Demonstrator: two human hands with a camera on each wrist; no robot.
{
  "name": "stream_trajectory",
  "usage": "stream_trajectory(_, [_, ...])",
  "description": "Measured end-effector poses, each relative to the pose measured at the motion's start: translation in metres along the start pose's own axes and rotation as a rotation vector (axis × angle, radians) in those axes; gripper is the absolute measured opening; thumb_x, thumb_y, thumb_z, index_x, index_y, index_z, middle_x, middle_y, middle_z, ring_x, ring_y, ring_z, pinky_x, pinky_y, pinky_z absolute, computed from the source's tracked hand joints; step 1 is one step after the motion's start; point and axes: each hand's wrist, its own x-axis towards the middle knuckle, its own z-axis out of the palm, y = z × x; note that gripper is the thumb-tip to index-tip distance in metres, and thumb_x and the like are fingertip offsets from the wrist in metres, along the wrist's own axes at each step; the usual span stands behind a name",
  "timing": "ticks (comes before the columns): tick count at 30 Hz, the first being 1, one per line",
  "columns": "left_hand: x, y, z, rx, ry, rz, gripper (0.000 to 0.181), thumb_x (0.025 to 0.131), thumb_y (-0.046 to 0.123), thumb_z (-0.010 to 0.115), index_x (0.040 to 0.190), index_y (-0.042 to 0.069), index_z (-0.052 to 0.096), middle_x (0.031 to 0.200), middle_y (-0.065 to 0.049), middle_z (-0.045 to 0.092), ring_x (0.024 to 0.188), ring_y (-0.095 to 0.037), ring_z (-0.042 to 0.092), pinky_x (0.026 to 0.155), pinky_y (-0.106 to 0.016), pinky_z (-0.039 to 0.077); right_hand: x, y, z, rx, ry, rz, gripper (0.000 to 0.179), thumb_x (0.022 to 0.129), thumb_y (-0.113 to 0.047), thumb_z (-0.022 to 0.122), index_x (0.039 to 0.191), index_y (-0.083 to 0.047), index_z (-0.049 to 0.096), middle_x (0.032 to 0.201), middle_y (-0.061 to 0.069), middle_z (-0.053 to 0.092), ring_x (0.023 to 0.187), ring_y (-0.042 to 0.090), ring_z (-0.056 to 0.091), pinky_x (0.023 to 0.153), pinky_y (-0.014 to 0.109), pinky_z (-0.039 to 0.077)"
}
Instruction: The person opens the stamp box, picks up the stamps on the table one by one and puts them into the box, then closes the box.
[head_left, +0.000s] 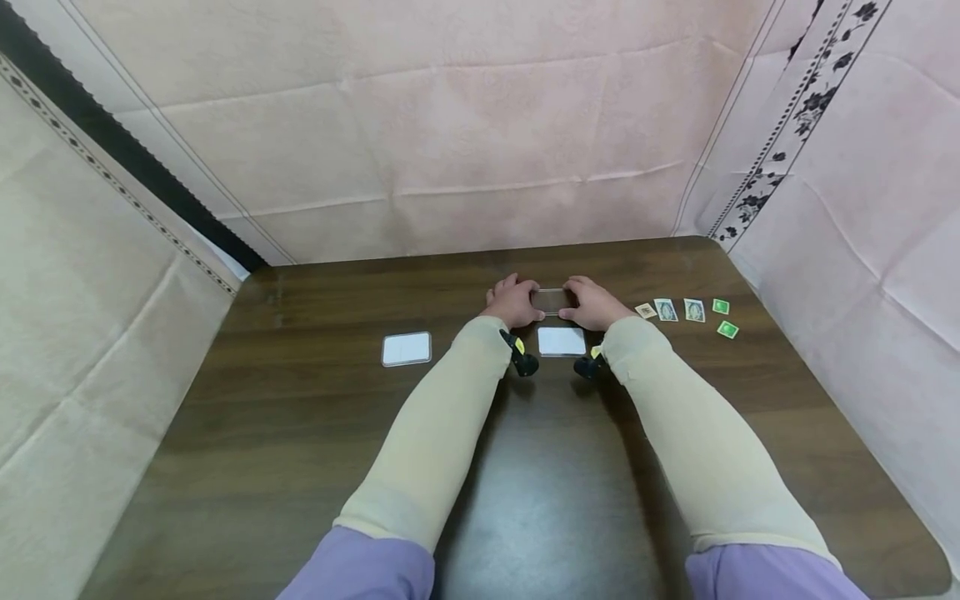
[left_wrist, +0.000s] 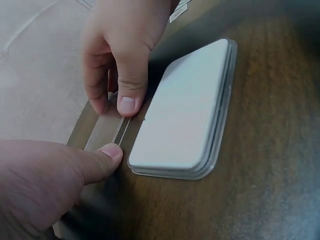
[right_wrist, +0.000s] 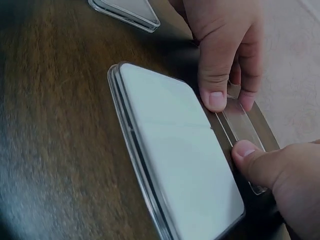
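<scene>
Both hands pinch a clear plastic cover (head_left: 552,301) near the far edge of the table. My left hand (head_left: 513,302) grips its left end, and my right hand (head_left: 594,304) its right end. In the left wrist view, the thumbs press the near edge of the cover (left_wrist: 104,125) while the fingers curl round the far side. Just in front of it lies a flat, clear-edged box (head_left: 561,342) with a white top and rounded corners. A similar white-topped box (head_left: 407,348) rests further left, apart from the hands.
To the right of my right hand lie stamp-like pieces: a small brownish one (head_left: 645,311), two bluish ones, the nearer to the hand (head_left: 665,310) slightly tilted, and two green ones, one (head_left: 727,329) lower down. Light cloth (head_left: 480,167) hangs behind the wooden table (head_left: 300,433).
</scene>
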Motion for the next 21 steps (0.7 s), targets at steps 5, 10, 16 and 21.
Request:
stream_trajectory(5, [0.0034, 0.0, 0.0008, -0.003, 0.0, -0.02, 0.059, 0.095, 0.04, 0.069, 0.149, 0.026, 0.05, 0.166, -0.01, 0.021, 0.15, -0.036, 0.018, 0.121, -0.057, 0.013, 0.0049, 0.0016, 0.0034, 0.032, 0.003, 0.04, 0.066, 0.102, -0.027, 0.061, 0.152, 0.006, 0.034, 0.162, 0.026, 0.021, 0.146, 0.042, 0.03, 0.117, 0.054, 0.029])
stream_trajectory(10, [0.0044, -0.0025, 0.002, -0.008, 0.021, -0.022, 0.06, 0.094, 0.041, 0.071, 0.149, 0.027, 0.051, 0.166, -0.01, 0.023, 0.149, -0.036, 0.021, 0.119, -0.057, 0.016, 0.0078, 0.0021, 0.0061, 0.062, -0.001, 0.042, 0.067, 0.103, -0.026, 0.058, 0.154, 0.006, 0.03, 0.163, 0.026, 0.017, 0.147, 0.042, 0.028, 0.117, 0.053, 0.028])
stream_trajectory(16, [0.003, -0.0022, 0.0021, -0.041, 0.012, -0.023, 0.061, 0.094, 0.04, 0.071, 0.15, 0.026, 0.05, 0.165, -0.01, 0.023, 0.148, -0.036, 0.021, 0.12, -0.057, 0.015, 0.0056, 0.0018, 0.0057, 0.067, -0.003, 0.042, 0.068, 0.103, -0.026, 0.059, 0.154, 0.007, 0.028, 0.163, 0.026, 0.017, 0.146, 0.042, 0.029, 0.117, 0.054, 0.029])
stream_trajectory(21, [0.0015, -0.0015, 0.0021, -0.036, 0.022, -0.02, 0.063, 0.094, 0.04, 0.071, 0.151, 0.026, 0.048, 0.165, -0.01, 0.023, 0.149, -0.036, 0.02, 0.12, -0.057, 0.015, 0.0045, 0.0029, 0.0048, 0.074, -0.006, 0.031, 0.069, 0.103, -0.026, 0.058, 0.154, 0.008, 0.026, 0.163, 0.027, 0.017, 0.146, 0.042, 0.029, 0.117, 0.054, 0.028])
